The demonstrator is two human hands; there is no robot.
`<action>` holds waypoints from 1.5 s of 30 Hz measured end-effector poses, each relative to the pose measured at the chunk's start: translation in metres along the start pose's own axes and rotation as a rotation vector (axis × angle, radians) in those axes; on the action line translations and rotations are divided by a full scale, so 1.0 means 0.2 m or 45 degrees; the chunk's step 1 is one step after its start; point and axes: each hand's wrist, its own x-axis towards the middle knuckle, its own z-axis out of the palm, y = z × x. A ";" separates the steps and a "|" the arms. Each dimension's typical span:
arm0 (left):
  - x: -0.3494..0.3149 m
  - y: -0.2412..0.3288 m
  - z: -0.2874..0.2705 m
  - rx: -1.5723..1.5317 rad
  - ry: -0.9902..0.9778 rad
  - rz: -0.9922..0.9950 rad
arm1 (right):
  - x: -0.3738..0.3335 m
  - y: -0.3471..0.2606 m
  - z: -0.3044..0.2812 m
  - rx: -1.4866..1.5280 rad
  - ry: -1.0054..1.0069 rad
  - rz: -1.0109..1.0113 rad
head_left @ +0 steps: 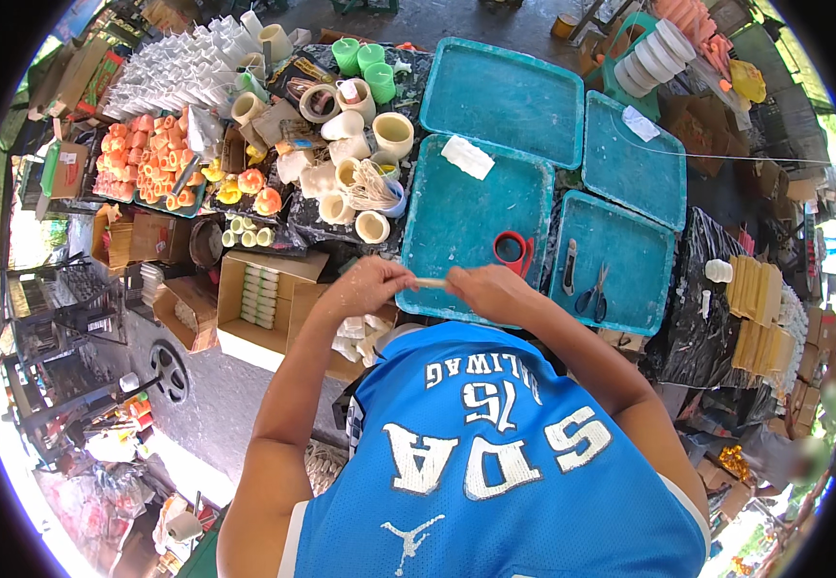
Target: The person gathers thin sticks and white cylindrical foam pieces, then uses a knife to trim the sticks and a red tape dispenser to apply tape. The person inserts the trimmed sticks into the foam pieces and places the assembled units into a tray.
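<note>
Over the near edge of a teal tray (476,231), my left hand (372,286) and my right hand (491,292) are pinched closed on the two ends of a short, pale, thin strip (430,282). Its exact kind is too small to make out, and my fingers cover both ends. Just beyond my right hand lies a red tape dispenser (528,258). A crumpled white paper (467,157) rests farther up the same tray. In the teal tray to the right (620,231), a utility knife (569,267) lies beside dark-handled scissors (591,297).
Two more teal trays (500,87) (635,159) adjoin at the far side. Left are cream cylinders (393,135), green candles (378,82) and orange shaped pieces (143,154). An open cardboard box (274,337) stands left of my arm. White spools (654,58) sit far right.
</note>
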 end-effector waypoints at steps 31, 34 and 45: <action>0.84 -0.38 -0.42 1.628 0.047 -0.150 | -0.73 0.42 0.45 0.406 0.648 0.884; 0.86 -0.37 -0.38 1.568 0.087 -0.269 | -0.72 0.43 0.41 0.395 0.642 0.857; 0.28 0.05 -0.43 1.105 0.854 -0.287 | -0.62 0.58 0.29 0.324 0.476 0.713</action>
